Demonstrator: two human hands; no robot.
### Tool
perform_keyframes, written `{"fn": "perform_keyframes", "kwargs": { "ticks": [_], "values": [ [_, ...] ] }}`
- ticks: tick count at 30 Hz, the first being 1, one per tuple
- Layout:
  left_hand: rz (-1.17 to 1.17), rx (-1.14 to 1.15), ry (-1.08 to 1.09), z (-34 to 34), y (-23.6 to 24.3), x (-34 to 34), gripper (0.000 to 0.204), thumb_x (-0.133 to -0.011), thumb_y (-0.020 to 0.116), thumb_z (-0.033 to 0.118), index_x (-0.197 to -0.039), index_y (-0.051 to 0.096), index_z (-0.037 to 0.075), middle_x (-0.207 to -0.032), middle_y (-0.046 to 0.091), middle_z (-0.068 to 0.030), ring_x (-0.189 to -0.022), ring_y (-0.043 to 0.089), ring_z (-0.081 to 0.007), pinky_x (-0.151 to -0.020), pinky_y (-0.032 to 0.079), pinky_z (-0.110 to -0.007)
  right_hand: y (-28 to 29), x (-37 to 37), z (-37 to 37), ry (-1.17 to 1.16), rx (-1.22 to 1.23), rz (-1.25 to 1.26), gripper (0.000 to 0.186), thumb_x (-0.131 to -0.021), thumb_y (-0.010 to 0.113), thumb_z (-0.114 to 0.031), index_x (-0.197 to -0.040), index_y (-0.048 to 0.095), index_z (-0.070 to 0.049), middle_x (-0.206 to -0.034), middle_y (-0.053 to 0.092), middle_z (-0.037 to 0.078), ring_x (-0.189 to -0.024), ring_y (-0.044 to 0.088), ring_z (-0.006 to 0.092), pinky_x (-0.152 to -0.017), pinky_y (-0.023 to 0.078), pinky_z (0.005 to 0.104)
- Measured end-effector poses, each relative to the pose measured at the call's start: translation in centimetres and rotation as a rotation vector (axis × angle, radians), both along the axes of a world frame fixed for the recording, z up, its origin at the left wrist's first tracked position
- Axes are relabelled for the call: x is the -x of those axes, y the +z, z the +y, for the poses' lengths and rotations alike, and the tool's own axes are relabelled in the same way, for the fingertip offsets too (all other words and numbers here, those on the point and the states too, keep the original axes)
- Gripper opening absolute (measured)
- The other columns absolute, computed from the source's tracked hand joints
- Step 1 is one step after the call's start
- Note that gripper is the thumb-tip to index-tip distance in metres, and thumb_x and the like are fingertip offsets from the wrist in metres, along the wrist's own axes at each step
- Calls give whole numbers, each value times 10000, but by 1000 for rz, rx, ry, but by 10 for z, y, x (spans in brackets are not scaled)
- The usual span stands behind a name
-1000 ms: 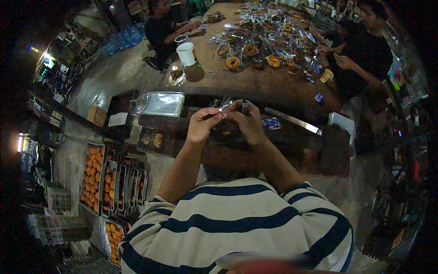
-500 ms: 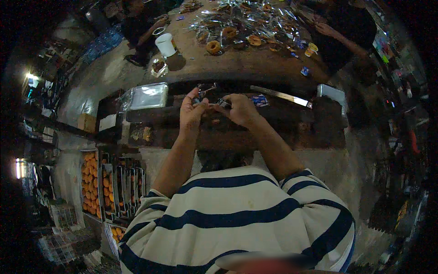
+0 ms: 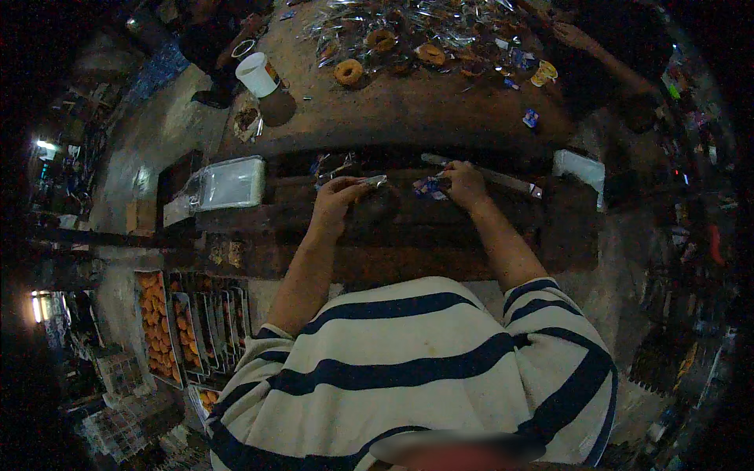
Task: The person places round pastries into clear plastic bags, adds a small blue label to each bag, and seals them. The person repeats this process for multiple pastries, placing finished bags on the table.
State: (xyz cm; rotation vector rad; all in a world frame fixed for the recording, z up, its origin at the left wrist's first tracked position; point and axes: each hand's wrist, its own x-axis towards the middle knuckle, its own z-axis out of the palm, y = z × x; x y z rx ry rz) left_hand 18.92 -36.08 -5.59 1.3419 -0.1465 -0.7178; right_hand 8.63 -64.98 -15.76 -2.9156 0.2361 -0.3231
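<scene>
My left hand (image 3: pixel 339 200) is closed, thumb and fingers pinching a small silvery piece (image 3: pixel 378 180) that points to the right; its exact kind is too small to tell. Just beyond that hand lies crumpled clear plastic wrapping (image 3: pixel 336 165). My right hand (image 3: pixel 466 185) reaches down beside a little pile of blue-and-white packets (image 3: pixel 429 188), fingers bent and touching the pile's right edge. Whether a packet is between those fingertips is hidden in the dim light. A long flat blade-like strip (image 3: pixel 506 180) runs behind and to the right of my right hand.
Clear plastic sheets or bags fill a tray (image 3: pixel 233 183) at left; another pale container (image 3: pixel 580 174) stands at right. Across the table are wrapped ring-shaped pastries (image 3: pixel 349 72), a white tub (image 3: pixel 257 74) and a yellow cup (image 3: pixel 543 74). Racked trays of pastries (image 3: pixel 157 330) stand lower left. Two people work opposite.
My hands were close together over shiny things. My right hand has moved right to the blue packets, while my left stays near its place with a silvery piece. The whole view has shifted slightly.
</scene>
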Motion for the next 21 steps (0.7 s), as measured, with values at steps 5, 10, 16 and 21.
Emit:
{"fn": "perform_keyframes", "kwargs": {
  "ticks": [5, 10, 16, 21],
  "values": [
    [-97, 17, -76, 1, 13, 6, 281, -767, 711, 63, -1027, 650, -25, -940, 670, -81, -820, 625, -133, -757, 502, -249, 66, -17, 47, 26, -889, -133, 215, -770, 737, -232, -899, 698, -65, -814, 678, 76, -738, 615, 138, -665, 488, 281],
    [-386, -33, -117, 28, 43, 25, 292, -764, 734, 90, -1027, 651, -7, -916, 671, -58, -766, 614, -102, -695, 499, -228, 146, -10, 115, 418, -751, -150, 221, -781, 735, -206, -896, 684, -25, -753, 663, 39, -709, 583, 79, -614, 473, 245],
    [-383, -27, -14, 63, 62, 59, 126, -775, 711, 61, -877, 653, 15, -799, 653, -19, -702, 586, -81, -622, 479, -221, 174, 4, 157, 264, -1055, -320, 255, -795, 721, -227, -905, 641, -11, -799, 643, 98, -719, 605, 126, -624, 479, 274],
    [-815, -178, 54, 73, 77, 81, 99, -774, 702, 22, -852, 646, -2, -765, 642, -21, -706, 586, -74, -646, 474, -210, 175, 7, 202, 304, -1069, -595, 288, -828, 676, -306, -866, 630, -24, -813, 631, 142, -709, 619, 212, -626, 478, 330]
  ]
}}
